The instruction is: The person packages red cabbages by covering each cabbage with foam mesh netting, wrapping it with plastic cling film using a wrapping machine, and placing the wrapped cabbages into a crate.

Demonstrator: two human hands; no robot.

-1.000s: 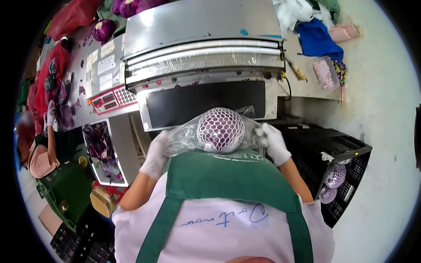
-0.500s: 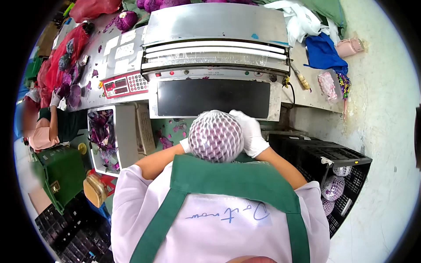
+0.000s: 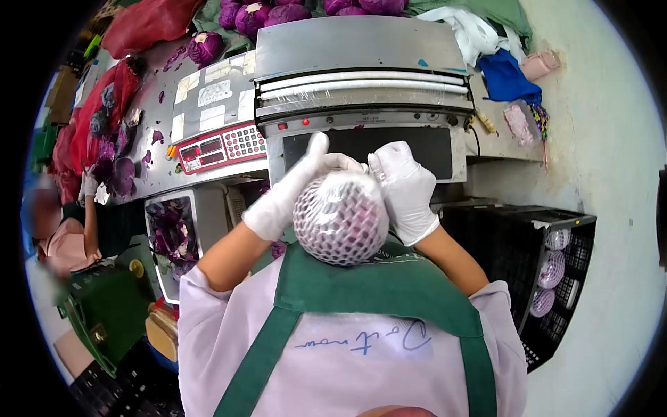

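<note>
A red cabbage [image 3: 340, 226] in a white foam net is held close against my apron, with a shiny patch like clear film on its top. My gloved left hand [image 3: 299, 184] lies along its far left side, thumb raised and fingers bent over the far edge. On the right, my gloved right hand [image 3: 404, 186] is closed, with fingers curled in a pinch at the cabbage's upper right edge. What this pinch holds is hidden. Just beyond my hands is the film wrapping machine [image 3: 361, 42], with its black plate [image 3: 431, 153] partly covered by them.
A red scale [image 3: 219, 149] stands left of the machine. Below it is a white bin [image 3: 191, 229] of cabbage leaves. Black crates [image 3: 514, 243] with netted cabbages stand at right. Bare red cabbages [image 3: 267, 17] lie at the back. Another person [image 3: 73, 240] works at far left.
My left hand has come up from beneath the cabbage to its far left side, thumb raised. My right hand's fingers have curled into a pinch. The view has shifted slightly.
</note>
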